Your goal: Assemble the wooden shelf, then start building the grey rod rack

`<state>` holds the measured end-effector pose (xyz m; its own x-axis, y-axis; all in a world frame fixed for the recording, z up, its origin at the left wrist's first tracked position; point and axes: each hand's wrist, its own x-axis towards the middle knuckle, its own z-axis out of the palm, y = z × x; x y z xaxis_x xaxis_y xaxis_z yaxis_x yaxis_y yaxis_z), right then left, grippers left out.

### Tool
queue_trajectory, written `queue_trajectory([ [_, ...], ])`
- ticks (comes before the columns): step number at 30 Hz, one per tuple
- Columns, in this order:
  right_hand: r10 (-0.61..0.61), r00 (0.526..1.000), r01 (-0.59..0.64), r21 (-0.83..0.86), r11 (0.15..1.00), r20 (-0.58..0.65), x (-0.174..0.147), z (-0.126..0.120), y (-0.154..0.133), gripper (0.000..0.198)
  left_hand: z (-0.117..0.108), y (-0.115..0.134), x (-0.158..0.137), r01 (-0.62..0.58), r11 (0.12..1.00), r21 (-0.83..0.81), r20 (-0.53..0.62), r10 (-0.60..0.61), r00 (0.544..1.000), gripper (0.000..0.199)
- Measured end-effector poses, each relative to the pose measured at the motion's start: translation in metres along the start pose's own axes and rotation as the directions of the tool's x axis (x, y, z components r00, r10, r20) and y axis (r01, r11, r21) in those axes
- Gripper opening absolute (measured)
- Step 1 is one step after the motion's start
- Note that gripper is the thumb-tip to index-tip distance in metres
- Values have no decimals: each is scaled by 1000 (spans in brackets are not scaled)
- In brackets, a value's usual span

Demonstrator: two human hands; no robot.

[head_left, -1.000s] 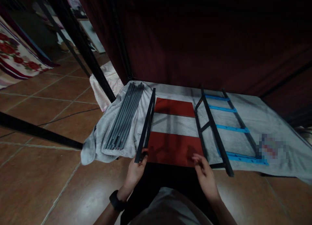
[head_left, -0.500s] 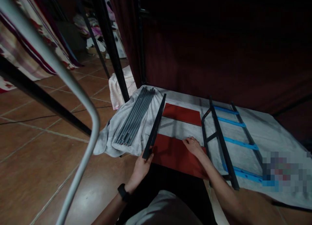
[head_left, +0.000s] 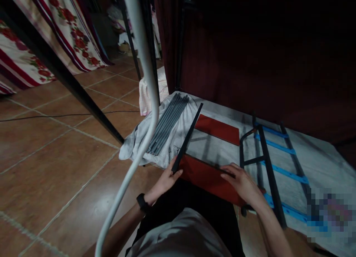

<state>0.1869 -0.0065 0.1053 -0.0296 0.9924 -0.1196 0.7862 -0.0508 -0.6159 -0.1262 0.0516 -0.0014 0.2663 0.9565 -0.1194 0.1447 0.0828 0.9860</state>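
Note:
My left hand [head_left: 167, 178] is closed around the near end of a slim black bar [head_left: 188, 138], thumb on its right side. The bar stands along the left edges of two red panels. My right hand [head_left: 241, 181] is over the right part of the near red panel [head_left: 205, 177], fingers by its far edge and thumb apart. The far red panel [head_left: 217, 129] lies beyond a gap on the pale cloth. To the right is a black tubular frame [head_left: 268, 171] with a crossbar, partly hidden by my right forearm.
Grey rods [head_left: 169, 123] lie bundled on a grey blanket [head_left: 133, 149] at the left. Blue slats [head_left: 289, 171] join dark rails at the right. A curved white tube [head_left: 148, 71] crosses the near left, with a black pole [head_left: 69, 82] behind it. A dark red curtain [head_left: 236, 71] hangs behind.
The view has swung left, so the things appear farther right. My right hand has shifted nearer, its thumb now apart from the fingers. The left keeps hold of the bar.

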Motion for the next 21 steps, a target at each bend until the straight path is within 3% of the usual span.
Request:
queue_trajectory([
  [4,-26,997,26,5,1000,-71,-39,16,-20,27,-4,22,-8,-25,998,-57,46,28,999,51],
  [8,-58,992,57,-15,998,-112,-53,27,-25,27,-7,38,-13,-75,995,-69,73,80,994,56],
  [13,-87,990,81,-58,995,-109,-55,29,-25,27,-11,36,-12,-6,1000,-22,24,7,1000,51],
  [21,-118,987,109,-86,990,-105,-60,29,-20,27,-15,33,-7,-1,999,-39,119,6,993,53],
])
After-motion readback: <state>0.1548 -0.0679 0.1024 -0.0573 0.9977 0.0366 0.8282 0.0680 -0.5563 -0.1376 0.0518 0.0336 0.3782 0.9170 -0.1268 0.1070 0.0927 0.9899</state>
